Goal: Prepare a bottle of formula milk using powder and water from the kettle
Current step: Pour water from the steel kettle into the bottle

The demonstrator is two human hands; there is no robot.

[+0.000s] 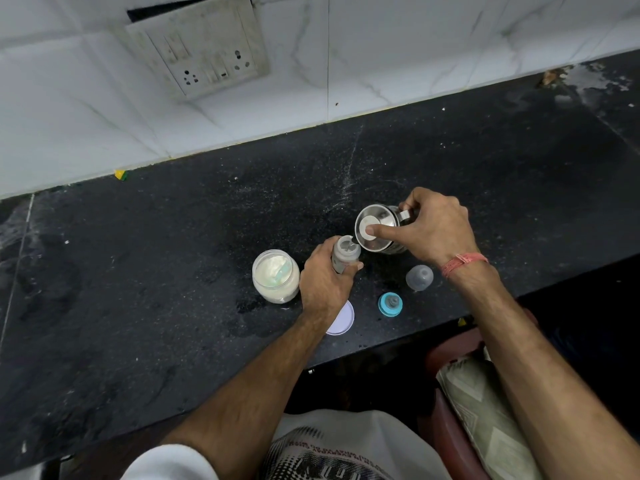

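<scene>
The left hand (323, 278) grips the small clear baby bottle (344, 258), keeping it upright on the black speckled stone desk (173, 271) so its open mouth sits under the spout. The right hand (434, 230) holds the small steel-and-glass kettle (375, 230) by its handle, tilted toward the bottle, forefinger pressing the lid, probably to keep it seated. The open glass jar of white powder (276, 275), the blue-ringed teat (390, 304) and the clear dome cap (419, 277) lie nearby, within reach.

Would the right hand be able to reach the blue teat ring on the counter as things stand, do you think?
Probably not yet: the right hand grips the kettle, tilted over the bottle. The blue teat ring lies uncovered below that wrist, so once the kettle is down the path looks free.
</scene>
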